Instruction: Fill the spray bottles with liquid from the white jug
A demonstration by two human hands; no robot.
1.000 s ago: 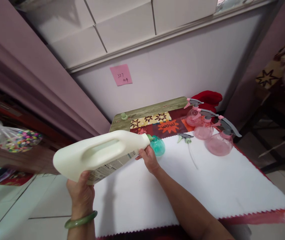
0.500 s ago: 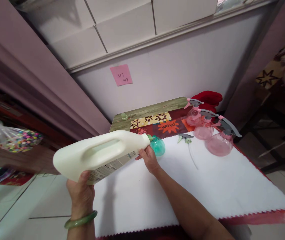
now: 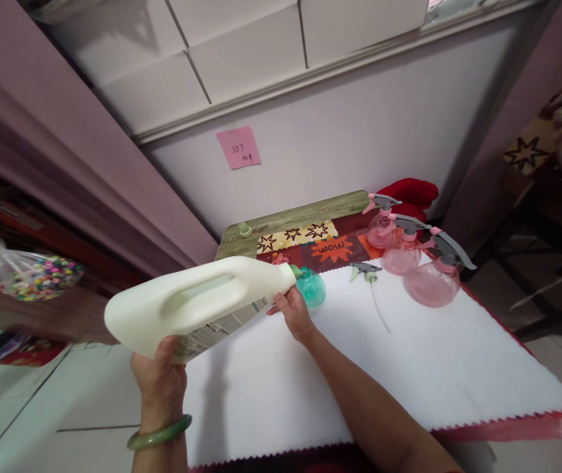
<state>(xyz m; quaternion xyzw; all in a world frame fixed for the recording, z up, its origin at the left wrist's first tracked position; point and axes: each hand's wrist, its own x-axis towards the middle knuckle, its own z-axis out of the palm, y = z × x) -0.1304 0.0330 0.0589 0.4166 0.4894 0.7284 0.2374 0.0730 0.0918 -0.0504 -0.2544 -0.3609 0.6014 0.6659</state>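
A large cream-white jug [image 3: 202,289] with a moulded handle lies tilted, its neck toward the right. My left hand [image 3: 160,371], a green bangle on its wrist, is closed around the jug's base end. Near the neck, my right hand [image 3: 293,312] grips the jug from below. The green spout [image 3: 296,270] meets the mouth of a small round green bottle [image 3: 314,289] standing on the white cloth. Whether liquid is flowing cannot be seen. Right of that bottle lies a detached grey-green spray head [image 3: 367,270] with a thin tube.
Three pink spray bottles [image 3: 432,282] stand along the table's right side, with a red cloth item [image 3: 411,197] behind them. A small green cap [image 3: 245,229] rests at the back left corner. A white cloth [image 3: 281,394] covers the front of the table.
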